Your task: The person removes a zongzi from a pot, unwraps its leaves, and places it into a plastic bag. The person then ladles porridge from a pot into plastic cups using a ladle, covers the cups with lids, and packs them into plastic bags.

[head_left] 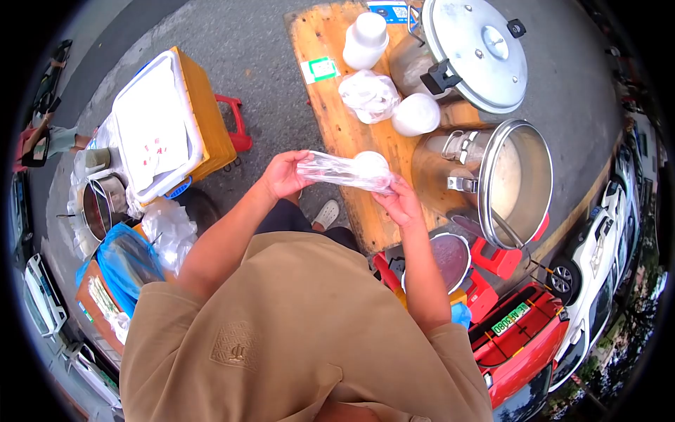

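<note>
Both hands hold a crumpled strip of clear plastic film stretched between them; whether it is a bag or a wrapper I cannot tell. My left hand pinches its left end. At the other end, the fingers of my right hand close on the film. A round white cup or lid shows right by the film near my right hand; whether it is inside or behind is unclear. Beyond it on the wooden table stand a white tub, a white plastic bag and stacked white cups.
A lidded steel pot and an open steel pot with pale liquid and a ladle stand right. Below is a round container beside red stools. A yellow crate stands left. Parked cars line the right.
</note>
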### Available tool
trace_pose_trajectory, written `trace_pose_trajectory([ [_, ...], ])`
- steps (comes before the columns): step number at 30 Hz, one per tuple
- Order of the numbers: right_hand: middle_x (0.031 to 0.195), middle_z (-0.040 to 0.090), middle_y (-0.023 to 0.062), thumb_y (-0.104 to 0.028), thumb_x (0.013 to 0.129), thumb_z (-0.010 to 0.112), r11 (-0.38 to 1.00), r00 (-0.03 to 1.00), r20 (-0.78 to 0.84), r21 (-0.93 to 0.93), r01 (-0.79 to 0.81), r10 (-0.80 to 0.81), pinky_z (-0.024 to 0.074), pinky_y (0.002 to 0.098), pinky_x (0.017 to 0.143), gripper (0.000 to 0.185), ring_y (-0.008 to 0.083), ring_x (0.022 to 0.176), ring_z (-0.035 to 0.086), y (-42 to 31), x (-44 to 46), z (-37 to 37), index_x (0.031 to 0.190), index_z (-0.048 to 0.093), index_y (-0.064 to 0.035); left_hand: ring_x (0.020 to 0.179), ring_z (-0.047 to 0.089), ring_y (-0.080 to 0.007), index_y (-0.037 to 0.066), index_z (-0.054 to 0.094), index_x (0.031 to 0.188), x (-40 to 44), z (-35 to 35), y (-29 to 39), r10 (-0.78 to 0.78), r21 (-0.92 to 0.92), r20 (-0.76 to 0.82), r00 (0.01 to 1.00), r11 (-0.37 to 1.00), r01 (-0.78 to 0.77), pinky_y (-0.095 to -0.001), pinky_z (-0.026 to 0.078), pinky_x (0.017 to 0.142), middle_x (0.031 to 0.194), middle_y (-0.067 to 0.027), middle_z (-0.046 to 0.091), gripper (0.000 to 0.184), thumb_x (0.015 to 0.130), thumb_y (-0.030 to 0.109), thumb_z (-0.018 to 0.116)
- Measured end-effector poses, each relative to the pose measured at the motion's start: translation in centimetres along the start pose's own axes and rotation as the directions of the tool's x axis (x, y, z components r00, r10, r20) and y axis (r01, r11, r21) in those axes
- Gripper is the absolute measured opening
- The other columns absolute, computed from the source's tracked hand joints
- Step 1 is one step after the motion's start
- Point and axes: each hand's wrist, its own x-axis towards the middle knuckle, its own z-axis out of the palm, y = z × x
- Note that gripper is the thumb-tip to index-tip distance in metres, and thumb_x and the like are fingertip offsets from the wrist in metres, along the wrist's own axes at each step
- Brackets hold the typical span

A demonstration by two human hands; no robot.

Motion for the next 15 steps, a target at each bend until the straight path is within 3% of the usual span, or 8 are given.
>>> trace_pose_trajectory([
  [3, 0.129, 0.064, 0.0191, -0.01, 0.096, 0.056, 0.964, 0.987, 0.039, 0.215, -0.159, 0.154, 0.0507, 0.049, 0.102, 0.036, 0.0336, 0.121, 0.061, -0.3, 0.6, 2.2, 0.132, 0.056, -0.0049, 0.099, 0.067, -0.0272, 0.002, 0.062, 0.111, 0.7, -0.4, 0.3, 0.056, 0.045, -0.047, 0.997, 0.998, -0.054, -0.0446, 0.055, 0.088, 0.109, -0.0118, 0.068, 0.018, 0.098, 0.014, 0.063],
  [6, 0.124, 0.065, 0.0157, -0.015, 0.095, 0.062, 0.978, 0.986, 0.042, 0.131, -0.163, 0.159, 0.0528, 0.0409, 0.095, 0.04, 0.0288, 0.106, 0.065, -0.5, 2.4, 0.6, 0.134, 0.054, -0.0065, 0.096, 0.067, -0.0249, 0.004, 0.062, 0.11, 2.0, -1.4, 1.7, 0.111, 0.174, -0.117, 0.987, 0.981, -0.09, -0.0408, 0.055, 0.084, 0.107, -0.0095, 0.068, 0.016, 0.098, 0.014, 0.065],
  [8, 0.127, 0.063, 0.0176, -0.023, 0.092, 0.068, 0.915, 0.966, -0.214, -0.401, 0.049, -0.146, 0.0507, 0.0417, 0.098, 0.05, 0.0306, 0.11, 0.063, -0.3, 3.8, 1.0, 0.136, 0.053, -0.0062, 0.095, 0.067, -0.022, 0.005, 0.062, 0.11, 3.1, -2.9, 3.1, 0.139, 0.233, -0.165, 0.976, 0.968, -0.098, -0.037, 0.056, 0.079, 0.105, -0.0079, 0.068, 0.016, 0.098, 0.015, 0.066],
  [9, 0.129, 0.061, 0.0185, -0.027, 0.09, 0.071, 0.758, 0.905, -0.263, -0.645, 0.092, -0.333, 0.0497, 0.0421, 0.1, 0.055, 0.0314, 0.112, 0.062, -0.2, 4.2, 1.3, 0.137, 0.053, -0.0061, 0.094, 0.067, -0.0217, 0.006, 0.062, 0.11, 3.6, -3.9, 3.9, 0.174, 0.251, -0.197, 0.965, 0.96, -0.122, -0.0364, 0.056, 0.076, 0.104, -0.0076, 0.068, 0.016, 0.097, 0.014, 0.066],
  [10, 0.133, 0.057, 0.0198, -0.029, 0.087, 0.074, 0.423, 0.889, -0.124, -0.902, 0.084, -0.441, 0.0488, 0.0431, 0.101, 0.062, 0.0326, 0.116, 0.059, -0.1, 4.3, 1.5, 0.14, 0.05, -0.0068, 0.093, 0.067, -0.0213, 0.006, 0.062, 0.109, 4.0, -4.8, 4.6, 0.208, 0.27, -0.23, 0.951, 0.952, -0.143, -0.0358, 0.056, 0.073, 0.102, -0.0072, 0.068, 0.015, 0.097, 0.014, 0.067],
  [11, 0.137, 0.052, 0.0211, -0.031, 0.084, 0.077, 0.014, 0.875, 0.048, -0.998, 0.062, -0.482, 0.048, 0.0442, 0.102, 0.07, 0.0337, 0.12, 0.056, 0.1, 4.1, 1.6, 0.143, 0.048, -0.0075, 0.091, 0.067, -0.0209, 0.007, 0.062, 0.108, 4.2, -5.7, 5.3, 0.24, 0.291, -0.262, 0.935, 0.943, -0.161, -0.0352, 0.056, 0.07, 0.101, -0.0069, 0.068, 0.015, 0.097, 0.014, 0.067],
  [12, 0.142, 0.048, 0.0224, -0.033, 0.081, 0.081, -0.397, 0.865, 0.222, -0.917, 0.029, -0.45, 0.0471, 0.0452, 0.104, 0.078, 0.0348, 0.123, 0.052, 0.2, 3.9, 1.9, 0.146, 0.045, -0.0082, 0.089, 0.067, -0.0212, 0.007, 0.061, 0.11, 4.1, -5.9, 6.0, 0.242, 0.284, -0.298, 0.923, 0.946, -0.157, -0.0352, 0.056, 0.068, 0.101, -0.007, 0.068, 0.017, 0.096, 0.015, 0.068],
  [15, 0.152, 0.029, 0.0239, -0.03, 0.072, 0.087, -0.53, 0.901, 0.222, -0.848, -0.01, -0.373, 0.0474, 0.0486, 0.104, 0.098, 0.0422, 0.133, 0.041, 2.5, 3.2, 5.5, 0.153, 0.035, -0.0119, 0.094, 0.067, -0.021, 0.009, 0.061, 0.113, 4.3, -7.4, 7.3, 0.257, 0.315, -0.367, 0.894, 0.939, -0.141, -0.0356, 0.057, 0.072, 0.104, -0.0065, 0.068, 0.019, 0.097, 0.016, 0.068],
])
